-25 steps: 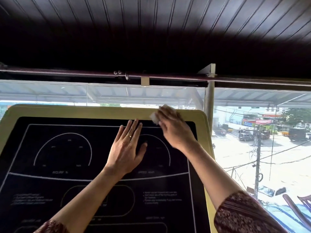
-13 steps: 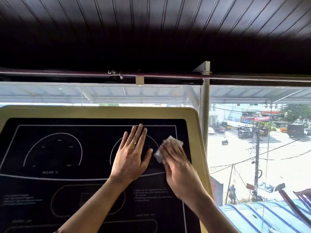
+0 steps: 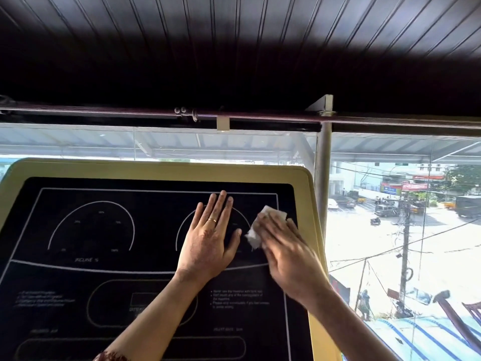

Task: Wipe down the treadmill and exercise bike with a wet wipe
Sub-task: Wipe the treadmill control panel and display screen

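While on console [image 3: 156,230] — wipe [image 3: 253,237] (right hand [image 3: 289,254])

Close head view facing treadmill console [image 3: 156,170]

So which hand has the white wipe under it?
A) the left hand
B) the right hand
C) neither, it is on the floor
B: the right hand presses the wet wipe on the treadmill console, while the left hand lies flat beside it.
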{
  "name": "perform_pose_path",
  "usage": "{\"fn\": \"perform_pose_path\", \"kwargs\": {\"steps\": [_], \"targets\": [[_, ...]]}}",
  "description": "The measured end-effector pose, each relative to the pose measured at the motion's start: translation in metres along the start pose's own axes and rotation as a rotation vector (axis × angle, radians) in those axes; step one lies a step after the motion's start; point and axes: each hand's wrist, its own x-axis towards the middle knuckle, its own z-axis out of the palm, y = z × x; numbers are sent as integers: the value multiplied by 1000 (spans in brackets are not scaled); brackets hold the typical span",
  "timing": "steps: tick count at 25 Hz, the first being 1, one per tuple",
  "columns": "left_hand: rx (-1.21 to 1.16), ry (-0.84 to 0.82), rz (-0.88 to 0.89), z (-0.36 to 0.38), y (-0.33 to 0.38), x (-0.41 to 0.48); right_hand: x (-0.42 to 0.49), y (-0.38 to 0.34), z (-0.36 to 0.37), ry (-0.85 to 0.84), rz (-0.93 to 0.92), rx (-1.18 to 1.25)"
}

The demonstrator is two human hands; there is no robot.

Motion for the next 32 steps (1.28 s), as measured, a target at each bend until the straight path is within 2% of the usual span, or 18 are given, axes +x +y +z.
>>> {"fn": "perform_pose_path", "kwargs": {"steps": [6, 10, 13, 15, 19, 22, 27, 30, 32], "targets": [[-11, -7, -6, -2, -1, -1, 96, 44, -15, 38, 376, 31], [-19, -1, -5, -1, -1, -2, 25, 16, -1, 150, 349, 51], [-19, 3, -10, 1, 0, -2, -23, 2, 0, 146, 291, 10], [-13, 8, -10, 1, 0, -2, -2, 15, -5, 135, 296, 4], [-7, 9, -3, 1, 0, -1, 79, 49, -12, 60, 394, 34], [-24, 12, -7, 0, 0, -3, 103, 56, -17, 31, 480, 65], [-71, -11, -13, -3, 3, -5, 42, 21, -10, 150, 542, 51], [-174, -59, -92, -7, 15, -25, -22, -7, -2, 133, 557, 32], [-195, -89, -62, -10, 27, -52, -66, -28, 3, 113, 574, 7]]}}
